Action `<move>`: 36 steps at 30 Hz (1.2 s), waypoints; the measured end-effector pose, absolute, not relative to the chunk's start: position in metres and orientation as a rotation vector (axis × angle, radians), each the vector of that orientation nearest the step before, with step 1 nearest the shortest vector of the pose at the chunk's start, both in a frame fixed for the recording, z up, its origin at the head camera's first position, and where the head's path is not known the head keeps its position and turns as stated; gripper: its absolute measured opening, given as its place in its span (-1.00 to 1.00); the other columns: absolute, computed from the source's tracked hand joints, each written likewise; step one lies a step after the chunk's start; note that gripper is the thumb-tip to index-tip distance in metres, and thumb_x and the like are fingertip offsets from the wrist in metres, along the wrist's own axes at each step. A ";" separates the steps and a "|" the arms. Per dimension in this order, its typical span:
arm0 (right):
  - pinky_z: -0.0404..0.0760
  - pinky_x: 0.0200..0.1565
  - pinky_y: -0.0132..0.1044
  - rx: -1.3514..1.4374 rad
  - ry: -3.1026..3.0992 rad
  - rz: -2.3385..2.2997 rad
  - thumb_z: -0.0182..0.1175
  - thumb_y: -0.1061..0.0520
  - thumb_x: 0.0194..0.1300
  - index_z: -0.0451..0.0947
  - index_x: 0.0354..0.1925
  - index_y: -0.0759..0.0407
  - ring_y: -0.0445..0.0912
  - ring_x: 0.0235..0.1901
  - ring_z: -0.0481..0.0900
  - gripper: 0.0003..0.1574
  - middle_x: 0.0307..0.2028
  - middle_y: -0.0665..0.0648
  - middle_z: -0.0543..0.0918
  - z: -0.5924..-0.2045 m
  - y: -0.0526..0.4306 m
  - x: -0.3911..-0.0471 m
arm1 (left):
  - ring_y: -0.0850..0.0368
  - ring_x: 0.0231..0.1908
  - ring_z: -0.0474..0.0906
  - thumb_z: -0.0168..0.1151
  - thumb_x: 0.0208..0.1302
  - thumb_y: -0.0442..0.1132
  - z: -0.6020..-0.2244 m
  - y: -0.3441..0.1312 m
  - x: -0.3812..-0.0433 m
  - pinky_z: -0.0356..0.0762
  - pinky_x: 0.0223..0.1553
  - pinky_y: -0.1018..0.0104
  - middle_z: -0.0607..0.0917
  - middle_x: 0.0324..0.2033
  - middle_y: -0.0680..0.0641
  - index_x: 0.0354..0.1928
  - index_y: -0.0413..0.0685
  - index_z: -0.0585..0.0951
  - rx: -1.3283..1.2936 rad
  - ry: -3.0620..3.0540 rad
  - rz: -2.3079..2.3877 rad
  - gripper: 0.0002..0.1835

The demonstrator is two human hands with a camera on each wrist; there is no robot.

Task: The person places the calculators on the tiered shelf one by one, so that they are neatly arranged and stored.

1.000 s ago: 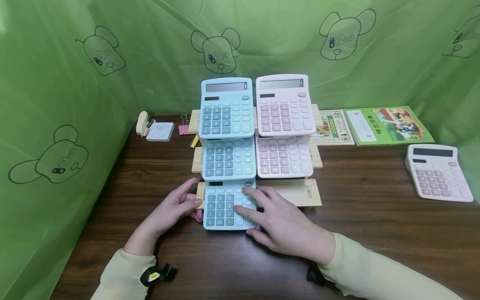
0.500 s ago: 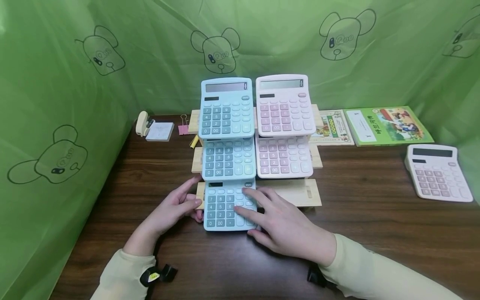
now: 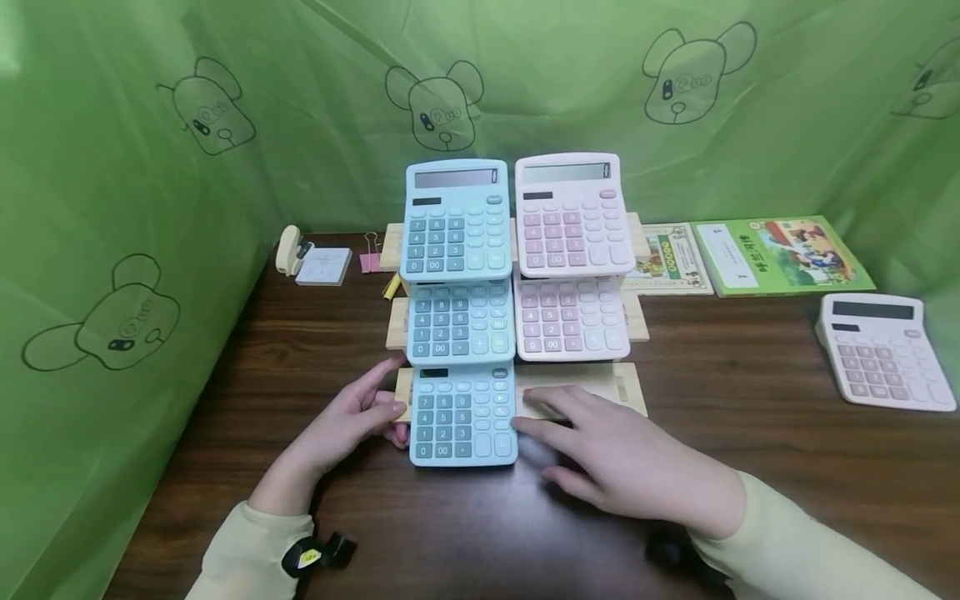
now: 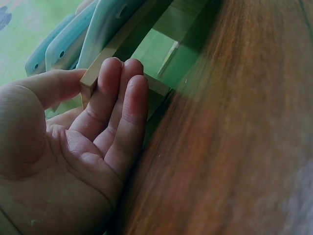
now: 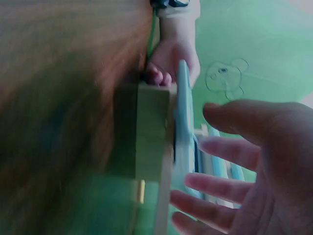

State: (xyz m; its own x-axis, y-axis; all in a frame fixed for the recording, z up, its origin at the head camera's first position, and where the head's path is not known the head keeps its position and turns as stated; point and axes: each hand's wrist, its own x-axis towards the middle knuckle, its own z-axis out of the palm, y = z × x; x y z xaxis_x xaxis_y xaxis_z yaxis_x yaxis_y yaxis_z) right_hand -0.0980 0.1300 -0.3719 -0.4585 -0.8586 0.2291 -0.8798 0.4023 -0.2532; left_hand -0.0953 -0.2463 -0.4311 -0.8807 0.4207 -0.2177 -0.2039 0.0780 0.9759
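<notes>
A blue calculator (image 3: 463, 425) lies tilted on the lowest step of a wooden stand (image 3: 570, 381), at the left. My left hand (image 3: 352, 412) grips the left end of that step, thumb on top and fingers curled below, as the left wrist view shows. Just right of the blue calculator hovers my right hand (image 3: 607, 454), fingers spread and holding nothing, one fingertip right at the calculator's edge. Higher on the stand sit two more blue calculators, the upper blue calculator (image 3: 456, 221) reading 0, beside an upper pink calculator (image 3: 573, 215) and a lower pink calculator (image 3: 572, 321).
Another pink calculator (image 3: 888, 350) lies at the far right of the brown table (image 3: 750, 367). Behind are a green book (image 3: 787, 254), a stapler (image 3: 287, 250), a notepad (image 3: 324, 267) and a pink binder clip (image 3: 371, 260). Green cloth (image 3: 322, 108) encloses the table.
My right hand has let go of the lowest blue calculator and moved right, off its keys. The left hand keeps its grip on the stand. The head view has shifted slightly.
</notes>
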 end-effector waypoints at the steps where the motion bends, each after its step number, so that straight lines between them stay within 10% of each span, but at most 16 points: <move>1: 0.43 0.20 -0.01 1.591 -2.592 0.507 0.28 -0.10 0.23 0.37 0.34 -0.03 0.01 0.28 0.30 -0.26 0.31 0.15 0.35 -0.371 0.135 -0.098 | -0.18 -0.36 0.65 0.10 0.44 -0.24 -0.431 -0.246 -0.095 0.65 -0.21 -0.11 0.65 -0.29 -0.38 0.51 0.12 -0.01 0.215 1.912 1.853 -0.27; 15: 0.54 0.04 -0.08 1.434 -2.798 0.308 0.35 0.01 0.09 0.63 0.00 0.08 -0.06 0.00 0.46 -0.54 0.01 0.04 0.54 -0.349 0.193 -0.121 | -0.17 -0.37 0.64 0.09 0.44 -0.28 -0.431 -0.246 -0.093 0.64 -0.21 -0.11 0.65 -0.24 -0.38 0.52 0.11 -0.04 0.236 1.907 1.858 -0.26; 36: 0.39 0.12 0.29 1.060 -3.158 0.360 0.26 0.03 0.28 0.42 0.29 0.16 0.26 0.16 0.43 -0.36 0.17 0.30 0.48 -0.347 0.251 -0.169 | -0.14 -0.36 0.65 0.06 0.45 -0.30 -0.431 -0.247 -0.096 0.64 -0.21 -0.12 0.65 -0.24 -0.40 0.52 0.08 -0.07 0.258 1.899 1.867 -0.25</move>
